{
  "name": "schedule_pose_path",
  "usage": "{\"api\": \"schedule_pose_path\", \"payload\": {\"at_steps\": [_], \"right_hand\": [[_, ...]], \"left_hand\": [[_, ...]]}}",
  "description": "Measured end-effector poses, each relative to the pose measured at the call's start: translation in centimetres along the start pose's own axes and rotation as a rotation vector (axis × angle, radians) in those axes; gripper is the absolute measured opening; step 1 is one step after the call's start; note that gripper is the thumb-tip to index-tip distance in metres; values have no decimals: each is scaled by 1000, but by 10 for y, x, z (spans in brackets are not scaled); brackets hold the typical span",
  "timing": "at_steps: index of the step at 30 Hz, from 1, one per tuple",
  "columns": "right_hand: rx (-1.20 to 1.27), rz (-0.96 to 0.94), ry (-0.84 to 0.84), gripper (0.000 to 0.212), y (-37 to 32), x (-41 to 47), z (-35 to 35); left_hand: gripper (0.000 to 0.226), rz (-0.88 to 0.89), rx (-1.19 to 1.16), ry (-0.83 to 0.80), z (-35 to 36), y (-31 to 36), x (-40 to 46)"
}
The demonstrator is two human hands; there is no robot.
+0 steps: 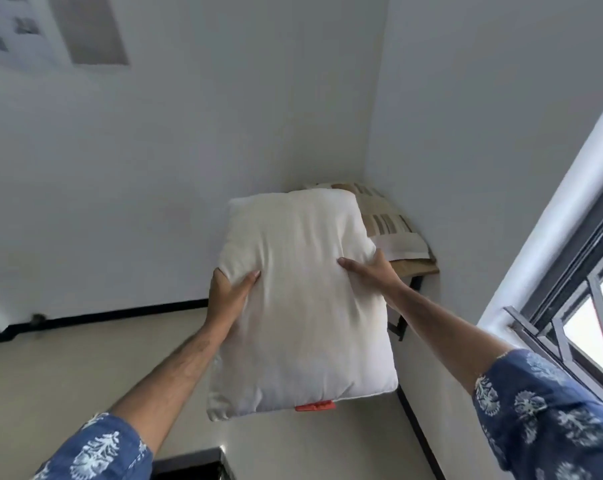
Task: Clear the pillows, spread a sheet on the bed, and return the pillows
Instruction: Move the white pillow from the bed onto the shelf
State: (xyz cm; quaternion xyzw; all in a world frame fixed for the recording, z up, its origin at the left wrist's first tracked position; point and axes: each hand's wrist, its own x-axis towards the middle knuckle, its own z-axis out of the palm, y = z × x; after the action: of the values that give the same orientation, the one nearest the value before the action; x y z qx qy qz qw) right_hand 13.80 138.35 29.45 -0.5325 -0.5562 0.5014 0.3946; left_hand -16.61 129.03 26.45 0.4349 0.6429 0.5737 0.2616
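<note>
- Two hands hold one plump off-white fabric pillow [303, 299] up in the air at the centre of the view, in front of a room corner.
- The left hand [229, 294] grips the pillow's edge at about 9 o'clock, thumb on the near face; its other fingers are hidden behind the fabric.
- The right hand [372, 271] grasps the edge at about 2 o'clock, thumb pressed into the near face, fingers out of sight round the back.
- A small orange-red tag [315, 406] sticks out of the pillow's bottom seam at 6 o'clock; what is on it cannot be read.
- Behind the pillow, toward 1 o'clock, a beige-and-brown striped cushion or folded cloth [383, 216] lies on a wooden corner shelf [416, 268]; the pillow covers most of it, so which it is cannot be told.
- A black metal bracket [405, 306] under the shelf is partly hidden by the right forearm and the pillow.
- Blue sleeves with a white leaf print [99, 452] are cut off at the bottom edge, at 7 and 4 o'clock.
- A grey-framed window [577, 299] at 3 o'clock is cut by the right edge.
- Blurred pale papers on the wall [26, 29] at 11 o'clock are too smeared to make out.
- A dark shape [189, 465] at 6 o'clock is cut off and unidentifiable.
</note>
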Motion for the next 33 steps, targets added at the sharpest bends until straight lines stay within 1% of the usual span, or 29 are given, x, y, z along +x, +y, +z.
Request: {"api": "schedule_pose_path", "payload": {"at_steps": [2,4,7,9,12,14,16,17,20,21,24,25,26,27,28,29,30,31,32,33], "right_hand": [[-3,-14,22,96,-3,42,-16],[-21,-15,68,96,-8,78,-32],[-56,-59,115,85,-9,143,-59],[-63,-79,119,77,-14,186,-77],[-92,-65,134,78,-23,257,-109],[-134,-57,152,76,-34,303,-130],[-187,-70,155,82,-49,350,-153],[-214,-76,152,86,-56,374,-163],[-281,-87,178,104,-70,433,-187],[-289,-101,183,107,-75,451,-192],[-414,-90,185,97,-85,492,-200],[-509,-74,180,96,-85,506,-203],[-630,-39,175,97,-83,516,-203],[-781,-34,174,96,-78,525,-202],[-933,-52,170,94,-71,530,-199],[-1044,-88,134,93,-61,534,-191],[-1097,-106,67,92,-49,535,-181],[-1118,-102,-18,93,-35,536,-169],[-1132,-85,-86,97,-21,535,-158],[-1152,-88,-119,102,-5,533,-149]], "left_hand": [[50,20,-14,-34,30,3,35],[60,31,-35,-74,59,4,68],[71,72,-56,-92,109,1,121],[72,76,-81,-101,142,4,154],[75,72,-92,-97,197,10,208],[71,64,-111,-120,230,20,242],[60,70,-139,-133,266,29,277],[60,63,-159,-140,282,31,295],[80,28,-190,-159,319,36,337],[83,13,-201,-169,332,36,350],[73,-43,-193,-211,364,37,389],[73,-47,-160,-244,374,35,401],[79,-62,-81,-289,382,30,414],[91,-87,68,-351,392,22,424],[107,-124,288,-410,399,14,429],[117,-142,518,-435,408,4,434],[117,-106,687,-433,417,-6,435],[110,-22,768,-431,426,-13,434],[98,80,785,-458,433,-18,434],[86,184,799,-511,439,-22,433]]}}
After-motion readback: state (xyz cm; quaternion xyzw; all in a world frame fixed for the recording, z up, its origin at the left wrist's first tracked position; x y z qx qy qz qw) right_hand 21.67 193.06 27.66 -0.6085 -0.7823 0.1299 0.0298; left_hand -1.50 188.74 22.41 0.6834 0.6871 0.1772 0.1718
